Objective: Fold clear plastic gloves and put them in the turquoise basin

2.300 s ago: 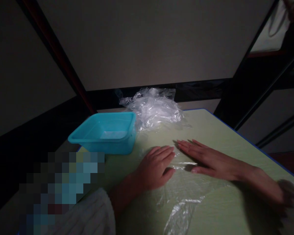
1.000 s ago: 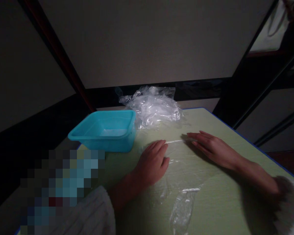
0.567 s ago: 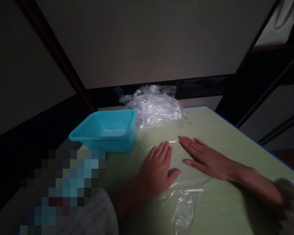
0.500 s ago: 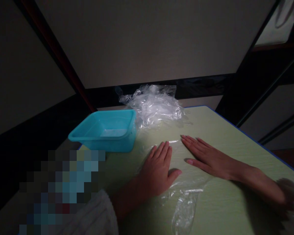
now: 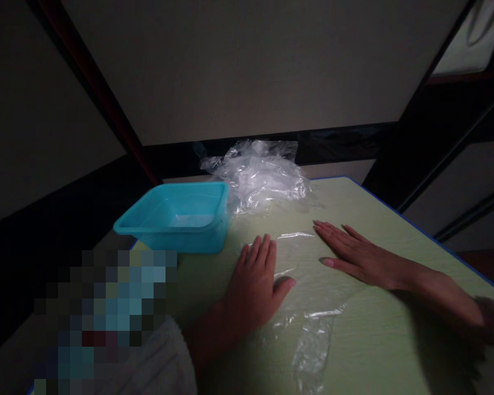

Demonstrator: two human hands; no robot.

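Your left hand (image 5: 255, 285) and right hand (image 5: 356, 257) have slid farther apart, both palm down with fingers extended, gripping nothing, so more clear plastic film (image 5: 302, 291) shows between them on the table (image 5: 379, 340), seemingly flattened (its near end looks crinkled)

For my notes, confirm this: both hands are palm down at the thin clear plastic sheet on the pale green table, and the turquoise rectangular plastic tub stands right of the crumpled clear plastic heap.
Wrong side: the head view shows the turquoise rectangular plastic tub left of the crumpled clear plastic heap. The left hand and right hand are palm down at the clear plastic sheet, as stated.
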